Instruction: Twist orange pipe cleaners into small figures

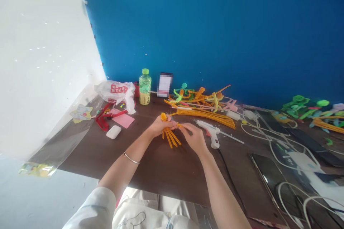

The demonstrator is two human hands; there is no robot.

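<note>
Over the dark brown bench, I have the orange pipe-cleaner bundle held between both hands. Its long axis slants, with the straight strands fanning down toward me and slightly right, while a curled orange tuft points up and left. The fingers of my left hand are closed around the bundle's upper part, and the fingers of my right hand pinch it near the top. A white hot-glue gun lies just beside my right hand, below a heap of loose orange pipe cleaners.
</note>
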